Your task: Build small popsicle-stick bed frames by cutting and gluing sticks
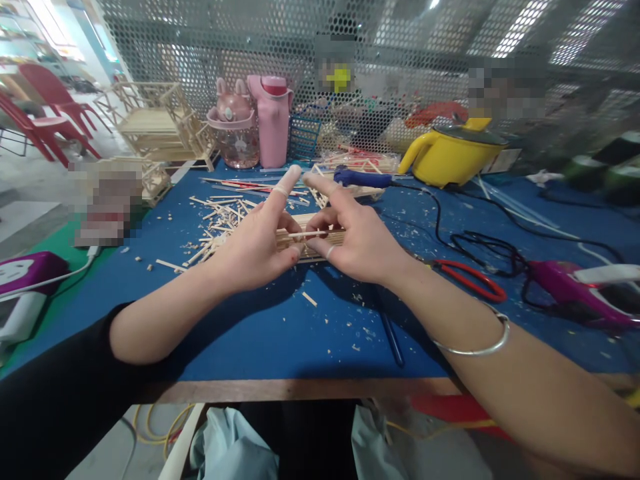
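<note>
My left hand (255, 243) and my right hand (365, 243) meet over the middle of the blue table. Between their fingertips is a short, thin wooden stick (307, 234), pinched near each end and lying almost level. Both index fingers stretch forward, their tips close together and wrapped in pale coverings. Under the fingers lies a flat panel of wooden sticks (303, 219) set side by side; the hands hide much of it. Whether the stick touches the panel, I cannot tell. Cut stick pieces (220, 223) are scattered beside my left hand.
Behind my right hand lies a blue-handled tool (363, 177) with a black cord. Red-handled scissors or pliers (473, 280) and a dark blue pen-like rod (393, 333) are nearer. A yellow pot (445, 157), pink bottle (273, 123) and stick-built model (155, 127) stand along the back.
</note>
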A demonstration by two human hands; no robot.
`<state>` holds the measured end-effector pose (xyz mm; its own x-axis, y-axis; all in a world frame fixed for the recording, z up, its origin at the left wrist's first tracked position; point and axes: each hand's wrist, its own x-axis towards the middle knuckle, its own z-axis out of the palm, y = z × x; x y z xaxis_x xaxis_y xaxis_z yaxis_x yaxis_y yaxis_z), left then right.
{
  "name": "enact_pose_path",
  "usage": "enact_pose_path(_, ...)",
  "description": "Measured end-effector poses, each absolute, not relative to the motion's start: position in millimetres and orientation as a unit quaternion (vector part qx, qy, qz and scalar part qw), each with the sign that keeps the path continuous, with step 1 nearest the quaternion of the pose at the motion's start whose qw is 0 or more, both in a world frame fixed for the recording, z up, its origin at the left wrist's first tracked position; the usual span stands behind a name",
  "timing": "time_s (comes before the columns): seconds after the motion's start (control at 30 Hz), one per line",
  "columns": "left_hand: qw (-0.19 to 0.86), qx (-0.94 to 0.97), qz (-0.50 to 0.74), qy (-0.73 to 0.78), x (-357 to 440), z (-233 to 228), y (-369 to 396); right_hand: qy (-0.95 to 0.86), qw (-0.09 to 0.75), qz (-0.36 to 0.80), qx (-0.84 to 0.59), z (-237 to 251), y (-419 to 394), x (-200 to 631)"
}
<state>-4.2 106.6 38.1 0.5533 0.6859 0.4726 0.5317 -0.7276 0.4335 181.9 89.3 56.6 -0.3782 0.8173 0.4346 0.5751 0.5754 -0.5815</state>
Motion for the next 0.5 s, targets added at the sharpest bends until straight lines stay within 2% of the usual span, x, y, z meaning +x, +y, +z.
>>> enact_pose_path(0.5,0.107,0.867,0.34,0.348,-3.3,34.3,107.4,-0.816,0.358,0.159,-0.425,55.6,90.9,188.8)
